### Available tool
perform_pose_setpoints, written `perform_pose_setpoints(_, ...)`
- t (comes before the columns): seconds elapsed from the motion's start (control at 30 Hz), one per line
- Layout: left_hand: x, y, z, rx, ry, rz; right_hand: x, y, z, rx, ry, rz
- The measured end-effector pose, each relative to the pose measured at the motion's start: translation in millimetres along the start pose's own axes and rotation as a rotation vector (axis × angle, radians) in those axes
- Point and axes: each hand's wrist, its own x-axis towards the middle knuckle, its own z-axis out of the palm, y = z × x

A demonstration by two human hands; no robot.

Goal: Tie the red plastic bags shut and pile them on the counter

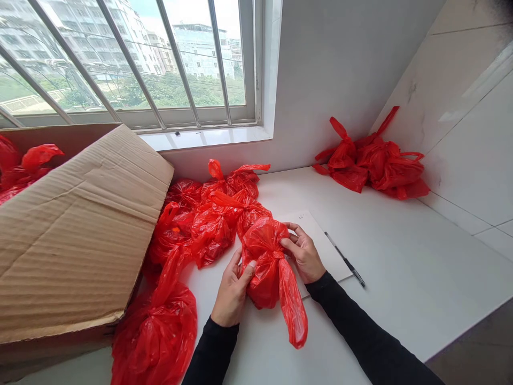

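Between my two hands is a knotted red plastic bag [262,267], its contents hidden, with one long tied end hanging toward me. My left hand [234,289] grips its left side, thumb on top. On the other side my right hand [302,251] pinches the bag close to the knot. Beneath the right hand lies a white notepad [328,256] with small marks near its top. A black pen [345,260] rests along the pad's right edge. Just beyond the held bag, several more tied red bags [214,230] are heaped together.
A large cardboard box [76,235] with red bags inside stands at the left. Another red bag [154,337] sits by its near corner. More red bags [377,160] lie in the far right corner of the white table [433,256]. A barred window [180,69] is behind.
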Motion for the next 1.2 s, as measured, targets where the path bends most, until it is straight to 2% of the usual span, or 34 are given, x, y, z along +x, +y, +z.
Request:
perform_pose_setpoints(0.17,0.1,0.7,1.4,-0.006,0.029,-0.02,0.6,0.0,0.0,0.003,0.005,-0.004)
perform_pose_setpoints(0.3,-1.9,3.3,-0.9,0.015,-0.002,-0.016,0.2,0.4,0.5,0.0,0.028,-0.028)
perform_pose_setpoints(0.6,-3.8,17.3,-4.5,0.308,-0.06,-0.107,0.0,1.9,-0.4,-0.017,0.051,-0.096)
perform_pose_setpoints(0.8,-4.1,15.3,-4.5,0.219,-0.087,-0.08,0.0,1.7,-0.4,0.003,0.039,-0.063)
perform_pose_setpoints(0.97,-1.0,6.3,-9.7,0.13,-0.012,-0.048,-0.6,-0.4,0.3,0.024,-0.008,-0.011)
perform_pose_setpoints(1.2,3.1,9.3,-16.1,-0.067,0.161,-0.017,-2.5,-1.8,5.3,0.033,-0.103,0.069)
